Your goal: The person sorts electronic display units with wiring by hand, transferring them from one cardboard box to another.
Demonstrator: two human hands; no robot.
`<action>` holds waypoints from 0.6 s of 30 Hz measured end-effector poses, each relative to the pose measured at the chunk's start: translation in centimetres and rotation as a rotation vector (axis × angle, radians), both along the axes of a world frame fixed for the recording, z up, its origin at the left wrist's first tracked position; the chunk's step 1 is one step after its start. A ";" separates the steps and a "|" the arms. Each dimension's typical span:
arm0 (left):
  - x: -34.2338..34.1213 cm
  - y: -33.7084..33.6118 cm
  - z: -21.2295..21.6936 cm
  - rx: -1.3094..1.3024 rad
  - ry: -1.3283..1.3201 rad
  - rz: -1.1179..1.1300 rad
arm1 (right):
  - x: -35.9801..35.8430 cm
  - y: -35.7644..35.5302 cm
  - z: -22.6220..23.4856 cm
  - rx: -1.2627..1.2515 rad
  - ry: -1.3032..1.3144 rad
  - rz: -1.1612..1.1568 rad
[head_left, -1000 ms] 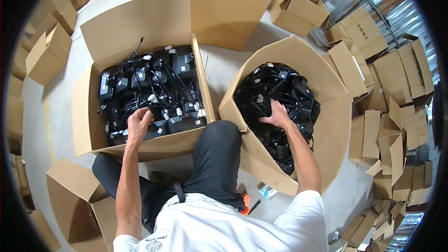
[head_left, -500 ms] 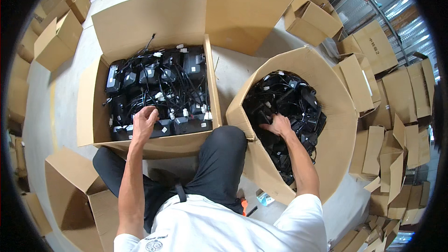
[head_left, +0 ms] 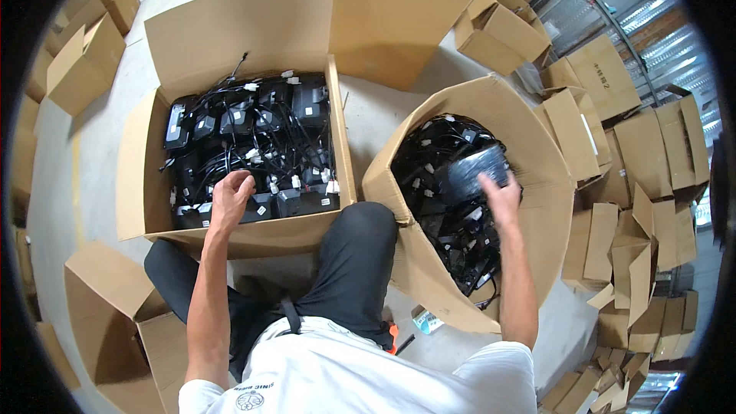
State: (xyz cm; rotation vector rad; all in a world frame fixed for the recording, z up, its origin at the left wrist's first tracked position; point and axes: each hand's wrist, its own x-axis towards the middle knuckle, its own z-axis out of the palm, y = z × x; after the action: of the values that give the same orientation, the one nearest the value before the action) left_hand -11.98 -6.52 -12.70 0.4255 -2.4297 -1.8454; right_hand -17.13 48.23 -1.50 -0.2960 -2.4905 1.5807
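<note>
My right hand (head_left: 502,198) grips a glossy black boxy unit (head_left: 474,175), blurred by motion, above the right carton (head_left: 537,218). Beneath it lies a jumbled heap of black units with cables (head_left: 460,241). Over the near side of the left carton (head_left: 138,176), my left hand (head_left: 232,198) is closed with curled fingers, just above the black units; whatever it may hold is hidden. That carton has rows of black boxy units (head_left: 310,103) with small white labels. Black cables with white connectors (head_left: 253,155) lie tangled across them.
Tall carton flaps (head_left: 241,27) stand up behind the left carton. An open carton (head_left: 107,314) sits at my lower left. Many empty cartons (head_left: 602,138) are piled along the right side. A small blue-and-white packet (head_left: 427,322) and an orange object (head_left: 393,333) lie on the floor beside me.
My right hand has come up from the heap and moved right, now with a black unit in it. My left hand stays nearly where it was. The whole view has shifted slightly.
</note>
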 end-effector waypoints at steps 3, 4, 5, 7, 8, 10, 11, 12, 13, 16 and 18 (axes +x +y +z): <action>0.4 -0.1 0.3 -0.067 0.017 -0.004 | -0.3 -0.1 6.6 -0.082 -0.002 -0.072; 0.6 0.1 0.4 -0.062 0.026 0.001 | -0.2 -0.5 8.6 -0.100 0.014 -0.065; 0.5 0.5 0.5 0.007 0.051 0.013 | 0.5 -1.4 11.1 -0.092 0.024 -0.063; 0.3 2.9 2.4 0.104 0.099 -0.013 | 2.0 -4.6 15.1 -0.079 0.028 -0.015; 0.4 5.3 4.5 0.202 0.136 -0.055 | 2.8 -6.4 16.4 -0.074 0.032 -0.013; 0.7 9.7 10.5 0.302 0.169 -0.265 | 4.1 -10.4 18.1 -0.072 0.085 0.149; 0.4 11.2 11.7 0.356 0.261 -0.410 | 4.4 -12.3 18.5 -0.074 0.068 0.245; 0.2 12.8 13.9 0.464 0.294 -0.518 | 4.7 -14.6 18.9 -0.089 0.042 0.312; -0.5 15.2 15.1 0.650 0.374 -0.590 | 4.8 -15.9 18.9 -0.088 0.049 0.384; -0.9 16.6 19.2 0.652 0.165 -0.734 | 3.7 -17.6 17.6 -0.115 0.037 0.538; -0.1 15.7 19.6 0.577 0.131 -0.648 | 3.0 -17.5 18.5 -0.069 0.066 0.607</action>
State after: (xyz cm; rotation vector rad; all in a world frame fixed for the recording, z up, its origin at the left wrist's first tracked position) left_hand -12.03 9.17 6.87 -0.5283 -2.0454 -2.7157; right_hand -14.16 30.70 16.97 0.5509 -2.6188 1.8321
